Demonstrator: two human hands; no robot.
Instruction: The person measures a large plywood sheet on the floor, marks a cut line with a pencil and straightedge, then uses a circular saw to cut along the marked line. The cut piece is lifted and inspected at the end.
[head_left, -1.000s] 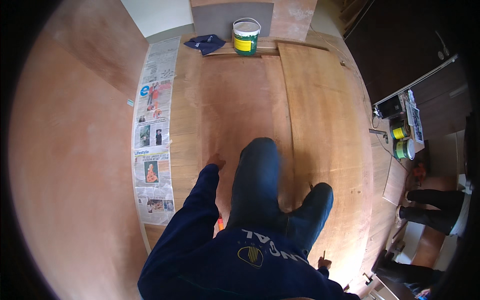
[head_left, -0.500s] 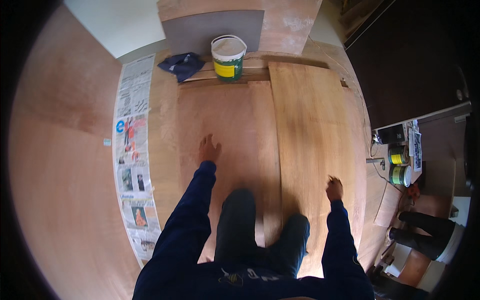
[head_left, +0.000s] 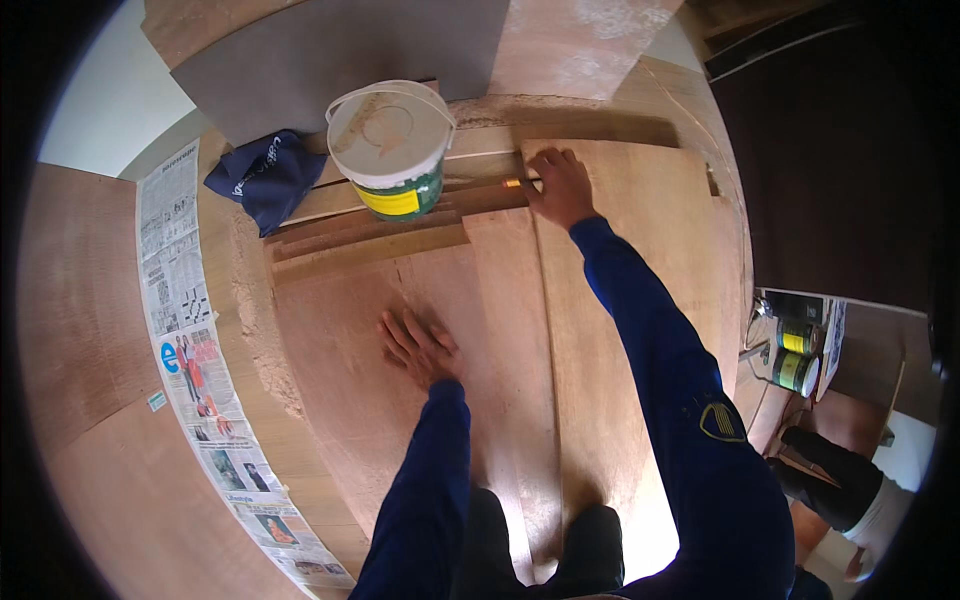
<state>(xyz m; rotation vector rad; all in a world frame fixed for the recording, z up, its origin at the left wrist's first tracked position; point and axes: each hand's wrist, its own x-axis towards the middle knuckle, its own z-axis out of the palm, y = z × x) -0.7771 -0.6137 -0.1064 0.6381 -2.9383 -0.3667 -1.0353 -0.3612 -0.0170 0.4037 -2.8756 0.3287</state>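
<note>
My left hand lies with its fingers spread on the reddish plywood sheet. My right hand is at the far left corner of the lighter plywood board, its fingers closed round a pencil. One end of the pencil sticks out to the left, past the board's edge. A narrower strip of plywood lies between the sheet and the lighter board. Just beyond the sheets stands a green and white lidded bucket with a yellow label.
A dark blue cloth lies left of the bucket. Newspaper sheets run along the left, with sawdust beside them. Dark and pinkish panels lean at the back. Two small cans stand at right, near another person's legs.
My right hand has reached forward and left to the board's far end with the pencil. My left hand has come down flat on the plywood. The view has moved closer to the bucket.
</note>
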